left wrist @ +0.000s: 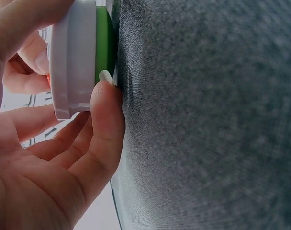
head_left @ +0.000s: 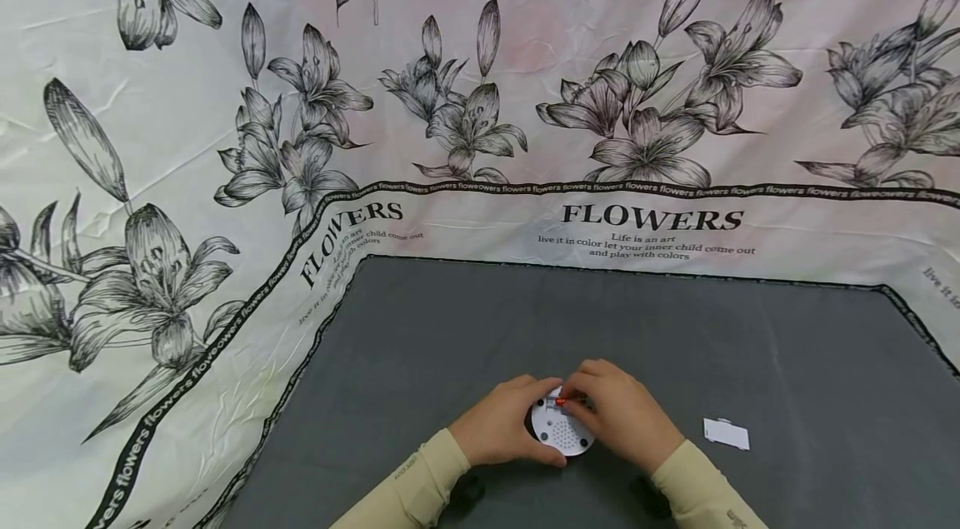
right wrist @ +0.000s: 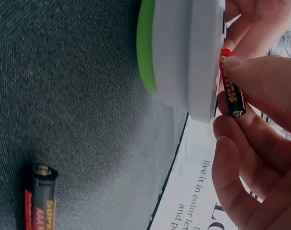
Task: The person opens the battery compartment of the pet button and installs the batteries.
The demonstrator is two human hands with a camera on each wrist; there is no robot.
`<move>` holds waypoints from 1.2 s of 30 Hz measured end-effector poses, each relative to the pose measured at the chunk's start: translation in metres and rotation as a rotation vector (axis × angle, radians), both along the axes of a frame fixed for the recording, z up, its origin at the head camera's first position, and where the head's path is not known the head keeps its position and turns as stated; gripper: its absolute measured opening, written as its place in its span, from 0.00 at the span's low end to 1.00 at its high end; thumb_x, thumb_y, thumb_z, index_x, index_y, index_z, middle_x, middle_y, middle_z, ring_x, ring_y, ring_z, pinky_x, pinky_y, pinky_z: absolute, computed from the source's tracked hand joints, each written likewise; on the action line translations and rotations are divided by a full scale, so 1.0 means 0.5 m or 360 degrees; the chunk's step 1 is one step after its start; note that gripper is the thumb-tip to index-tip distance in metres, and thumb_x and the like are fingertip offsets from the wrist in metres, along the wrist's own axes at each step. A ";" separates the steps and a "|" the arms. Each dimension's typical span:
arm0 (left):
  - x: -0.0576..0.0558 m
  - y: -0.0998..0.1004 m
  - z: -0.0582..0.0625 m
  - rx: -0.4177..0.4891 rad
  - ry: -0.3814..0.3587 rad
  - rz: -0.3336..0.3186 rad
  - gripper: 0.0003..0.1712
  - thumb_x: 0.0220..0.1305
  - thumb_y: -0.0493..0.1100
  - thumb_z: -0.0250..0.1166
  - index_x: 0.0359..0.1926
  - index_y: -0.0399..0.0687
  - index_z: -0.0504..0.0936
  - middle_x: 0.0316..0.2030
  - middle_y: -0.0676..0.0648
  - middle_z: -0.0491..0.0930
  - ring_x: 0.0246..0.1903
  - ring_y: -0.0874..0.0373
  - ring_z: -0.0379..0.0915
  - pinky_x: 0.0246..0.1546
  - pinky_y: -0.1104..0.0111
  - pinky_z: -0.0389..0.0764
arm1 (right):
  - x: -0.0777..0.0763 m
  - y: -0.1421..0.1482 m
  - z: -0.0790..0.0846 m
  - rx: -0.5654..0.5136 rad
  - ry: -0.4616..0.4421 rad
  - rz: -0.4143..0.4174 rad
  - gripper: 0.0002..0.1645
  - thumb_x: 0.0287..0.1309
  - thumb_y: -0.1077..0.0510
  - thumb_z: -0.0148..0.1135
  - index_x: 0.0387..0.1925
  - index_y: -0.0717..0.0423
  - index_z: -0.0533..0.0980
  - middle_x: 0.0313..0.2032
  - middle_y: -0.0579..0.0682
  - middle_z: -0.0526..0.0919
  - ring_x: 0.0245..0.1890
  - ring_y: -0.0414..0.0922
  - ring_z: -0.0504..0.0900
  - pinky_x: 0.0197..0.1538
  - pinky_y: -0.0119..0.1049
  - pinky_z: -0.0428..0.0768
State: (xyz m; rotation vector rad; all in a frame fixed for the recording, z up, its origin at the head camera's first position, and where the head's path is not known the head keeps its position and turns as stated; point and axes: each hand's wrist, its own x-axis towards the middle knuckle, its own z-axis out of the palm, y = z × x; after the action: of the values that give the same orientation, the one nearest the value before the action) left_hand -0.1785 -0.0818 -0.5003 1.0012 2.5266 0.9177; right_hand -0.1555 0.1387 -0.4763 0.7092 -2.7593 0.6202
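A round white device with a green part underneath lies on the grey cloth, its face dotted with small holes. My left hand holds it by the rim, thumb on one side and fingers on the other. In the left wrist view the green part faces the cloth, fingertips right beside it. My right hand pinches a red and black battery between thumb and fingers. That battery lies tilted against the device's upper face, by a slot near the rim that the fingers partly hide.
A second red and black AAA battery lies on the cloth in the right wrist view. To the right of my hands is a small white rectangular cover. The grey tablecloth has a white border with printed flowers.
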 end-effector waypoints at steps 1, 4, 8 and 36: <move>0.000 0.000 0.000 0.0002 0.0000 -0.0003 0.55 0.50 0.70 0.75 0.76 0.62 0.62 0.51 0.58 0.76 0.35 0.69 0.71 0.33 0.77 0.74 | 0.000 -0.001 -0.001 0.0004 0.0005 -0.0004 0.07 0.53 0.50 0.77 0.32 0.38 0.83 0.33 0.31 0.77 0.35 0.31 0.75 0.37 0.31 0.78; 0.001 0.002 0.001 0.0003 -0.0004 -0.0010 0.54 0.51 0.69 0.75 0.76 0.66 0.62 0.49 0.59 0.76 0.34 0.70 0.70 0.32 0.77 0.74 | 0.000 -0.002 -0.006 0.0015 0.0030 -0.0012 0.08 0.53 0.51 0.78 0.31 0.38 0.83 0.33 0.31 0.77 0.35 0.31 0.74 0.37 0.30 0.78; 0.002 0.004 0.003 0.0010 -0.0009 -0.0012 0.54 0.51 0.68 0.75 0.76 0.69 0.61 0.47 0.59 0.75 0.34 0.70 0.70 0.32 0.76 0.74 | 0.002 -0.003 -0.012 0.0016 0.0064 -0.0017 0.09 0.51 0.52 0.79 0.31 0.38 0.83 0.33 0.32 0.76 0.35 0.31 0.73 0.36 0.30 0.78; 0.004 0.006 0.008 -0.0047 0.0035 0.0018 0.56 0.50 0.69 0.75 0.76 0.60 0.63 0.53 0.58 0.76 0.38 0.71 0.70 0.38 0.77 0.73 | 0.012 0.039 -0.014 -0.0042 -0.0071 -0.0143 0.11 0.50 0.52 0.79 0.31 0.35 0.82 0.32 0.30 0.76 0.34 0.30 0.79 0.39 0.33 0.80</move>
State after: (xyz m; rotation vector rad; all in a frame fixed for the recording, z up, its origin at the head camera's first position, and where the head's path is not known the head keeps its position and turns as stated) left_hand -0.1763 -0.0787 -0.4963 0.9946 2.5588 0.8743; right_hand -0.1494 0.1584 -0.4832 0.5685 -2.8003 0.6600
